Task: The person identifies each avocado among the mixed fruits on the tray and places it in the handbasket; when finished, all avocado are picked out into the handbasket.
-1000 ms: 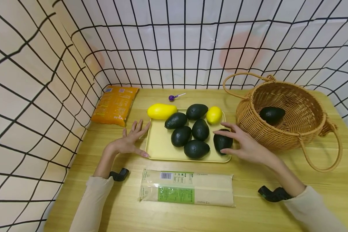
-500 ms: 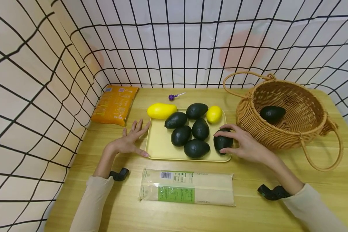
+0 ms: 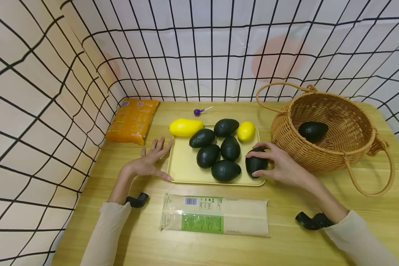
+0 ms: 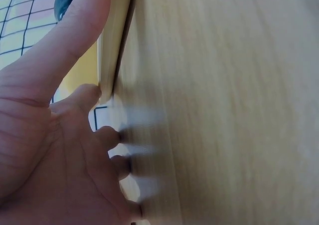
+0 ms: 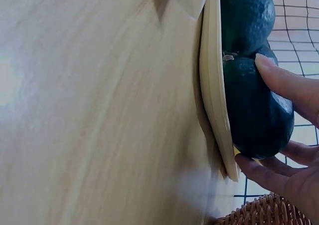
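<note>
A shallow pale-yellow tray (image 3: pixel 182 166) holds several dark green avocados, among them a front avocado (image 3: pixel 226 170) and a middle avocado (image 3: pixel 230 148). My right hand (image 3: pixel 283 167) pinches the avocado (image 3: pixel 254 165) at the tray's right end, thumb in front and fingers behind. In the right wrist view, this avocado (image 5: pixel 256 112) sits just inside the tray wall (image 5: pixel 215 80), with another avocado (image 5: pixel 246 18) beyond it. My left hand (image 3: pixel 145 162) lies with spread fingers at the tray's left edge, its thumb by the front left corner. One more avocado (image 3: pixel 313 131) rests inside the wicker basket (image 3: pixel 306 159).
A yellow mango-shaped fruit (image 3: pixel 185 127) and a lemon (image 3: pixel 246 131) lie along the tray's back. Behind them is a purple lollipop (image 3: pixel 197 112). An orange packet (image 3: pixel 133 121) is at the back left; a long beige-and-green packet (image 3: pixel 242 218) lies in front. Black wire grid (image 3: pixel 212 57) encloses the table.
My right thumb and fingers have moved in onto the rightmost avocado, which they stood around a second ago. The left hand and the tray have stayed in place.
</note>
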Available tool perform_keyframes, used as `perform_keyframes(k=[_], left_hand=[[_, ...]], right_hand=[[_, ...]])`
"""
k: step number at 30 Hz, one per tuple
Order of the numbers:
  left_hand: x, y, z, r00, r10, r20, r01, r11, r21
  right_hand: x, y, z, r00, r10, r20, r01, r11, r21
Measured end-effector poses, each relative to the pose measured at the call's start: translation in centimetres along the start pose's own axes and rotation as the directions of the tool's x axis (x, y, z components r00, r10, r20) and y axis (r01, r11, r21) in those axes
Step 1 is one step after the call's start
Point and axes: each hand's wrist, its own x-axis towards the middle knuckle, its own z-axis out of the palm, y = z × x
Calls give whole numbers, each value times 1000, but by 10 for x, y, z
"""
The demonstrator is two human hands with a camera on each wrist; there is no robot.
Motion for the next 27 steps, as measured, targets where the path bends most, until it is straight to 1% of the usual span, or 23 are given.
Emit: perform_keyframes(k=[3,7,10,15,19,23,25,27], left_hand=[[0,1,-1,1000,-3,3,3,1000,-1],[0,2,0,1000,-2,6,2,1000,-5],[1,1,0,1000,0,6,0,1000,-6],[1,0,0,1000,4,3,-4,1000,-8],[2,-2,1,1000,6,1,-6,1000,-11],[1,-2,0,1000,4,1,-4,1000,-3],[1,-1,0,1000,3,2,-3,1000,2],[1,-1,0,1000,6,1,-6,1000,4]], right_hand=[[0,0,1,1000,3,-17,-3,1000,0],[-1,-2,1,999,18,-37,-17,1000,23],[-2,-3,2,999,22,-42,-21,999,30],[-4,-10,-1,997,-36,-64,36,999,5],[-7,-19,-10,990,-82,-118,83,997,2],[-10,-30,-23,981,-79,-178,85,996,28],[-13,-35,-31,973,-84,-213,95,995,42],[-15,-40,-40,961,-104,-255,120,992,45]])
